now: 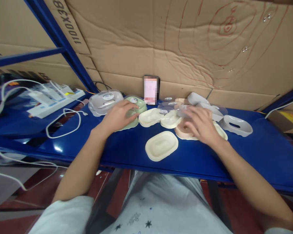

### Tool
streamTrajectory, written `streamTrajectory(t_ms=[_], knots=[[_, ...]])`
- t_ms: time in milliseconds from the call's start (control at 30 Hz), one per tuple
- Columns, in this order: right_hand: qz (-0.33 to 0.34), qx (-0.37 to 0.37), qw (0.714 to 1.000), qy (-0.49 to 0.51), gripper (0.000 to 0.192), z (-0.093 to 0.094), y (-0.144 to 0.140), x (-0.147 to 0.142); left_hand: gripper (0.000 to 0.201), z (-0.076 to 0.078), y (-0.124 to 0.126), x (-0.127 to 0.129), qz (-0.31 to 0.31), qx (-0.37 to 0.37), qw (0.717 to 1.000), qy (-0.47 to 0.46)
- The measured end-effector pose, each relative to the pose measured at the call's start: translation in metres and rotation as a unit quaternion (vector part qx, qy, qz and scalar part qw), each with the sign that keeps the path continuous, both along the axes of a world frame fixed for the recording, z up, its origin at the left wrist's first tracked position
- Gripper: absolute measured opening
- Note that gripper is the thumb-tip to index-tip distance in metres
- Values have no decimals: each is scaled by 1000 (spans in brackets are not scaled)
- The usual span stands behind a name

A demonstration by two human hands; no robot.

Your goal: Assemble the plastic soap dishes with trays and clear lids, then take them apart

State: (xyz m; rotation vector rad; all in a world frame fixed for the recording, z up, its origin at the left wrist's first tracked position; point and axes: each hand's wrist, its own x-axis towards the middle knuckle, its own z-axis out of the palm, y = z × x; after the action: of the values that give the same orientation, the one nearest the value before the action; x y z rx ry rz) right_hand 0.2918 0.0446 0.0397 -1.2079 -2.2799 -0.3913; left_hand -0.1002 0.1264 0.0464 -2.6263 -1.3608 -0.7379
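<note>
My left hand is spread over a pale green soap dish and its green lid, thumb and fingers apart. Slightly blurred, my right hand hovers above a peach dish with its thumb away from the fingers. Near its fingertips is a clear lid; whether they touch it is unclear. Between the hands lie two cream dishes. Closer to me rests a cream oval tray. A grey slotted dish sits to the right of my right hand, and grey pieces lie behind it.
A clear-lidded box stands left of my left hand. A phone leans against the cardboard wall. A power strip and a white cable occupy the left of the blue table. A blue post rises behind.
</note>
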Motion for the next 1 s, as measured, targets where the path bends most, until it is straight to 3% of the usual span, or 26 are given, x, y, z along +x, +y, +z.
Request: streamTrajectory(t_ms=[67, 133, 233, 300, 367, 533, 633, 733, 800, 867, 967, 1000], knots=[[99, -41, 993, -46, 46, -3, -15, -22, 41, 8, -2, -10, 28, 59, 997, -47], [184, -78, 976, -82, 51, -11, -28, -43, 48, 10, -1, -25, 99, 124, 983, -87], [250, -121, 955, -105, 56, -27, -38, -63, 73, 4, 6, -51, 180, 101, 972, -116], [263, -144, 949, -100, 54, -35, -38, -67, 88, -2, 13, -66, 197, 26, 974, -109], [260, -155, 949, -88, 53, -40, -35, -67, 91, -4, 15, -72, 203, -26, 975, -89], [256, -162, 949, -84, 53, -39, -32, -65, 72, 12, 0, -60, 243, -96, 965, -7], [259, -156, 949, -87, 53, -40, -32, -66, 66, 20, -5, -53, 241, -70, 967, -53], [246, -121, 958, -84, 59, -39, -31, -66, 66, 26, -7, -41, 192, -9, 960, -202], [223, -55, 971, -64, 66, -35, -31, -64, 65, 33, -12, -20, 112, -19, 938, -327], [190, 36, 980, -35, 72, -26, -32, -61, 61, 42, -22, 13, 6, -112, 907, -406], [138, 129, 982, -21, 73, -6, -35, -52, 60, 51, -38, 69, -127, -290, 873, -372], [132, 134, 982, -27, 71, 1, -35, -48, 59, 52, -41, 85, -158, -353, 848, -363]])
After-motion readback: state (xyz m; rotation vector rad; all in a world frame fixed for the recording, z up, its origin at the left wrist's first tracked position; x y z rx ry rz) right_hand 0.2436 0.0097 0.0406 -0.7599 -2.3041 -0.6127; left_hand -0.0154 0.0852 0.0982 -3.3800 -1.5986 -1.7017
